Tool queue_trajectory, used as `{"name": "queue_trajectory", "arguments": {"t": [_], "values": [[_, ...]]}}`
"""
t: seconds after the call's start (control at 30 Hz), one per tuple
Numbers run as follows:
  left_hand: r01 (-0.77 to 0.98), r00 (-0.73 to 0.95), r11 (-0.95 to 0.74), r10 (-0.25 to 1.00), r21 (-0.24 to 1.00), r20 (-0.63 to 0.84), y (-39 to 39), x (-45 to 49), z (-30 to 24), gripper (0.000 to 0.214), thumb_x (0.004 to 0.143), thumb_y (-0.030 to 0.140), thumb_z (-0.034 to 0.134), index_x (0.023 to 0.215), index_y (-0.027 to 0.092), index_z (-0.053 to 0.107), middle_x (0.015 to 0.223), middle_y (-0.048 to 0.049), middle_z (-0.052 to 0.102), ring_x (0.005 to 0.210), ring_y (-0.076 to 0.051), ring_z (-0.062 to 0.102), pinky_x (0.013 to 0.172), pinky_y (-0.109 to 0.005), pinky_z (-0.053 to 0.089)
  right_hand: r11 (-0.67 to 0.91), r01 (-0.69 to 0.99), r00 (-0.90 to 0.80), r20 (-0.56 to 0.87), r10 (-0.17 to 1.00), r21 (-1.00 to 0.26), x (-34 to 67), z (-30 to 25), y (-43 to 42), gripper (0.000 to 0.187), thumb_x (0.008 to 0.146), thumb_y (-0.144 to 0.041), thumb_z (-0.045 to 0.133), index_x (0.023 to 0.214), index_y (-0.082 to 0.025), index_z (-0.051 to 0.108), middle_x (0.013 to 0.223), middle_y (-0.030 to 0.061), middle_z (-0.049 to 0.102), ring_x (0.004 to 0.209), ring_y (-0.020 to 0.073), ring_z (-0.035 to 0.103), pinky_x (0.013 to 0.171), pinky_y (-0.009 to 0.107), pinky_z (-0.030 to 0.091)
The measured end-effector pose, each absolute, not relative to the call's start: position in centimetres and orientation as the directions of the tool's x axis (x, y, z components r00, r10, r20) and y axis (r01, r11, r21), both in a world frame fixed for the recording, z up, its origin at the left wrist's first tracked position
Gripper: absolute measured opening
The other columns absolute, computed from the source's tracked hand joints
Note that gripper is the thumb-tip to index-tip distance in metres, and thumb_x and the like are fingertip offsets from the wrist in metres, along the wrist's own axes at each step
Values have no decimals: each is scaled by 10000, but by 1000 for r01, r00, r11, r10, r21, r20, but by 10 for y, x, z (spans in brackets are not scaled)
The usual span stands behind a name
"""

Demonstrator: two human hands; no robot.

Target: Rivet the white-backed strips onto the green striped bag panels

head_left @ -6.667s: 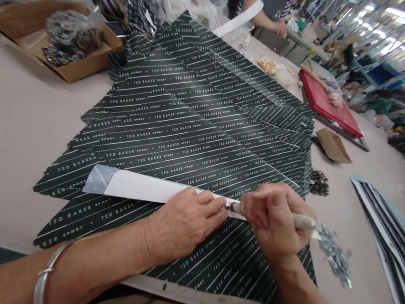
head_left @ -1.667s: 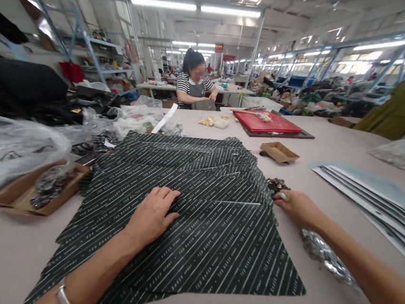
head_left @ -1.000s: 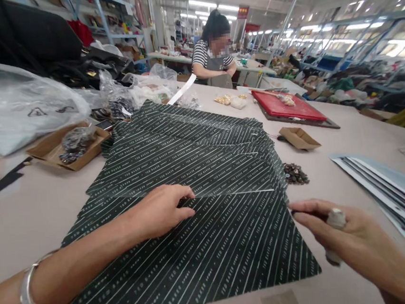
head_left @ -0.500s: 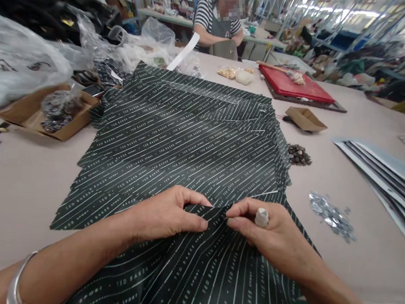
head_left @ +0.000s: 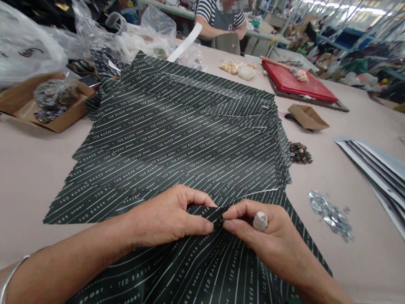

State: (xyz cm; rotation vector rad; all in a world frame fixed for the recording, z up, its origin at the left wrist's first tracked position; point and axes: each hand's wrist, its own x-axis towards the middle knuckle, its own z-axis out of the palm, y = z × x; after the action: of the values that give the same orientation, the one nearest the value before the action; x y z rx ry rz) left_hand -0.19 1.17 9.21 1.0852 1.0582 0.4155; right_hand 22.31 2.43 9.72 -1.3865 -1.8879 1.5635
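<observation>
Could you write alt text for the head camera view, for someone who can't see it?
A left hand grips the raised edge of a dark, lettered sheet; the right hand pinches beside it, at something too small to tell. Similar sheets lie fanned on a pale table, with silvery discs to the right and another person in striped sleeves beyond.
</observation>
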Motion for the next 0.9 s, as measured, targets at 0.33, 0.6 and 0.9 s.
{"name": "queue_trajectory", "arguments": {"t": [0.33, 0.6, 0.9], "values": [[226, 432, 420, 765, 879, -477, 7, 6, 95, 262, 760, 380, 674, 951, 202, 696, 723, 44, 553, 639, -103, 421, 604, -240, 318, 34, 505, -459, -235, 857, -863, 225, 98, 22, 176, 869, -324, 647, 795, -189, 732, 547, -48, 530, 486, 82, 400, 462, 217, 330], [428, 297, 68, 931, 901, -212, -1, 20, 92, 84, 857, 296, 699, 814, 227, 679, 730, 74, 593, 698, -87, 517, 649, -237, 345, 434, 499, -513, 147, 846, -750, 227, 90, 17, 82, 915, -206, 600, 903, -206, 681, 792, 2, 697, 611, 113, 602, 568, 227, 490], [637, 435, -370, 897, 676, 81, -20, 19, 82, 153, 1009, 215, 499, 955, 227, 641, 817, 31, 559, 704, -108, 536, 603, -268, 316, 724, 443, -682, 326, 655, -528, 233, 81, 10, 110, 963, -113, 533, 986, -168, 625, 811, 39, 658, 720, 149, 654, 648, 255, 533]]}}
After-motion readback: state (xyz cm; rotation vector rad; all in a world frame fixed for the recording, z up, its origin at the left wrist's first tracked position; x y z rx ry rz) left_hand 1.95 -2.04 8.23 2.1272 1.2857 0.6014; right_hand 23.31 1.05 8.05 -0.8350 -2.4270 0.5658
